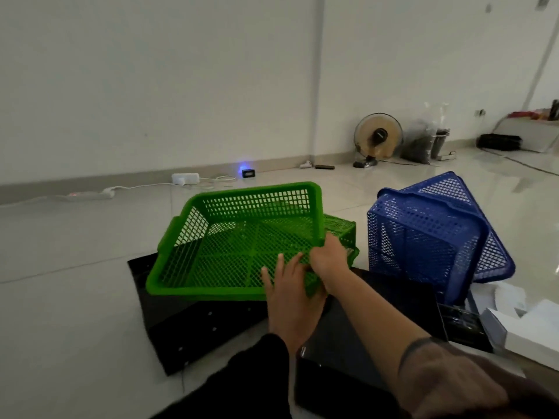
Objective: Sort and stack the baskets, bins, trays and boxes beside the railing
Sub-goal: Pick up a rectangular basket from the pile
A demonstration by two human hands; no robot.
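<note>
A green mesh basket (236, 237) is tilted up off the floor in the middle of the view. My right hand (328, 258) grips its near right corner. My left hand (290, 297) lies with straight fingers against the basket's near rim and mesh floor. A second green basket (344, 234) sits behind and under the first, mostly hidden. To the right, blue mesh baskets (435, 234) lean tipped on their side.
Black flat boxes or trays (187, 325) lie on the tiled floor under the baskets. White boxes (532, 331) sit at the right edge. Power strips and cables (184, 179) run along the wall; a floor fan (378, 137) stands at the back right.
</note>
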